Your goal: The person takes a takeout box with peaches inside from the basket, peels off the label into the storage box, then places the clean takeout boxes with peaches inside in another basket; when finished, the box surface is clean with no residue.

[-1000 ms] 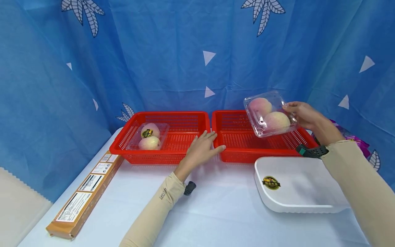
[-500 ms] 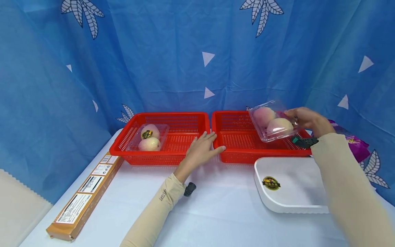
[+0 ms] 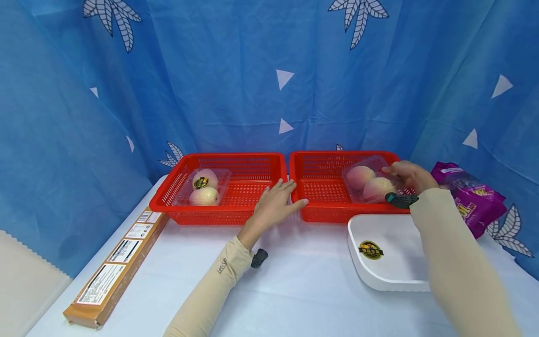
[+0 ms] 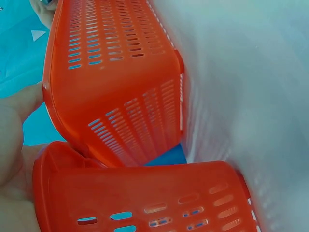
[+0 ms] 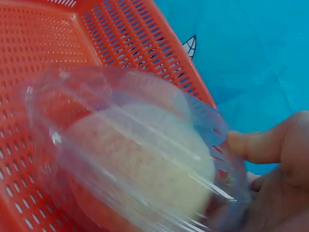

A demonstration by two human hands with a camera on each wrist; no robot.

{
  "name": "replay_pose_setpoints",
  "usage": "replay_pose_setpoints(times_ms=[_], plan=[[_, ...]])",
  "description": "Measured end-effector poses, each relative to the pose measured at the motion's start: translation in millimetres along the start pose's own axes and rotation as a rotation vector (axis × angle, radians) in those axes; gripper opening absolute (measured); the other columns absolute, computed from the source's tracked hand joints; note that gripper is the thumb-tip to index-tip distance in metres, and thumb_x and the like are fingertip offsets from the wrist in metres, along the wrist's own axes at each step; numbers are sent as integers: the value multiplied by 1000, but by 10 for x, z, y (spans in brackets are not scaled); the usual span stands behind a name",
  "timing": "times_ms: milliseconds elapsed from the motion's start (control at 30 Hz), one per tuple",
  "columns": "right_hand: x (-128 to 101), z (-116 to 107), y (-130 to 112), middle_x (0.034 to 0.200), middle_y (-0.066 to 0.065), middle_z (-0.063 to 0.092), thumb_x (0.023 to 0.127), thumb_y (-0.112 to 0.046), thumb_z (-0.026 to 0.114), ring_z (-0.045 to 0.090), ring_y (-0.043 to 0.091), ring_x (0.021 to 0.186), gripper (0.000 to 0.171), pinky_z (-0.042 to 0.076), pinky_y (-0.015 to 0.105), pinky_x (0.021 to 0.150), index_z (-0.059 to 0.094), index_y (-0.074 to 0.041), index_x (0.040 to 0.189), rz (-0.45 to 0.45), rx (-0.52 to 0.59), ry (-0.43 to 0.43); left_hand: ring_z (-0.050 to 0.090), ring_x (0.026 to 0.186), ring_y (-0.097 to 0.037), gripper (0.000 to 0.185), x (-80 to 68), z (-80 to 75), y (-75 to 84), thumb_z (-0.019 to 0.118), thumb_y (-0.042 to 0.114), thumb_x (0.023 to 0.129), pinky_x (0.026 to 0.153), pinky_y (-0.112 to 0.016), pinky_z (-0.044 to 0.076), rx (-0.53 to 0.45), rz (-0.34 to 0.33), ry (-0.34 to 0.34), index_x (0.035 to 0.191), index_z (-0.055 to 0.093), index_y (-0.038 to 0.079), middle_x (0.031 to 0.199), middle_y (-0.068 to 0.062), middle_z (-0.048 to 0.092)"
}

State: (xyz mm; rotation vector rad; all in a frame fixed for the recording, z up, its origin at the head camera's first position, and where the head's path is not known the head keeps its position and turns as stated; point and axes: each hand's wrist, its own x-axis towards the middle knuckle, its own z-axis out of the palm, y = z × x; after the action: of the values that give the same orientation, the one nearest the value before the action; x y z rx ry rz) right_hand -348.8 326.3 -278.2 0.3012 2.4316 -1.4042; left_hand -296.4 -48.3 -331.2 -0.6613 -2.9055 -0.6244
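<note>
My right hand point(image 3: 409, 174) pinches the right edge of a clear plastic clamshell box point(image 3: 355, 190) with two pink and yellow peaches point(image 3: 360, 177) in it. The box is down inside the right red basket point(image 3: 328, 213), toward its right end. In the right wrist view the thumb point(image 5: 258, 145) lies on the edge of the clear box point(image 5: 130, 87), over the mesh. My left hand point(image 3: 273, 202) rests with fairly straight fingers across the adjoining rims of the right basket and the left red basket point(image 3: 214, 216); the left wrist view shows both basket corners close to its fingers.
A similar clear box point(image 3: 182, 194) of two peaches, one with a black and gold sticker, sits in the left basket. A white tub point(image 3: 396, 252) stands in front of the right basket. Purple snack bags point(image 3: 476, 201) lie at right, a long brown carton point(image 3: 115, 267) at left.
My right hand has lowered the box of peaches from above the right basket down into it, still holding its edge. The left hand has stayed in place.
</note>
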Motion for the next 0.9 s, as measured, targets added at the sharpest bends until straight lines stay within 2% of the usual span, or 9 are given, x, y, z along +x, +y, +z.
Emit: replay_pose_setpoints(times_ms=[100,167,233,367,500,633,733,833,900], plan=[[-55,40,-30,86,4,45,96,-31,55,43,22,83,31,45,32,71,43,-4,102,-24,-47,4,17,146,-25,73,-1,-3,-2,46,61,92,116,-54,13,3,-2,-2,148,38,14,154,-1,33],[-87,63,-57,83,3,46,94,-30,58,45,21,80,28,47,31,71,44,-6,97,-53,-87,17,17,146,-25,73,1,-4,-3,46,61,92,116,-54,12,5,-4,-4,148,38,14,154,0,33],[-102,80,-82,85,5,49,93,-27,60,46,24,83,29,48,33,72,45,-3,99,-72,-121,40,17,146,-25,73,0,-6,-4,47,61,92,116,-54,12,5,-6,-5,148,38,14,154,-1,33],[-103,116,-114,100,13,49,88,-27,66,44,32,96,43,50,36,74,44,-1,114,-23,-155,109,17,146,-24,74,-6,-9,-9,47,61,92,116,-54,12,2,-10,-9,148,38,14,155,-1,33],[-85,155,-123,110,20,49,81,-31,71,47,37,100,56,52,38,71,44,0,120,5,-199,129,16,146,-24,74,-18,-17,-11,47,61,92,116,-54,13,-2,-11,-7,148,38,14,155,0,32],[-81,214,-114,111,16,50,73,-33,80,50,34,99,64,55,38,71,49,-4,121,84,-146,144,17,146,-24,74,-22,-19,-12,47,61,92,116,-54,12,-3,-8,-5,148,38,14,155,-1,32],[-86,256,-117,107,14,50,70,-29,82,49,31,96,62,56,38,70,52,-6,119,142,-124,157,16,146,-24,74,-24,-14,-16,46,61,92,116,-54,12,-1,-6,-7,148,38,14,155,0,31],[-81,280,-138,107,14,49,72,-23,80,48,31,94,56,56,37,69,51,-6,117,147,-117,161,16,146,-24,74,-30,-11,-18,46,62,92,116,-54,12,4,-8,-5,148,38,14,155,0,31],[-68,283,-164,106,15,48,75,-20,78,48,31,94,52,55,36,68,48,-5,114,120,-153,141,16,146,-24,74,-33,-9,-20,46,62,92,116,-54,12,9,-10,-3,148,38,14,155,0,31]])
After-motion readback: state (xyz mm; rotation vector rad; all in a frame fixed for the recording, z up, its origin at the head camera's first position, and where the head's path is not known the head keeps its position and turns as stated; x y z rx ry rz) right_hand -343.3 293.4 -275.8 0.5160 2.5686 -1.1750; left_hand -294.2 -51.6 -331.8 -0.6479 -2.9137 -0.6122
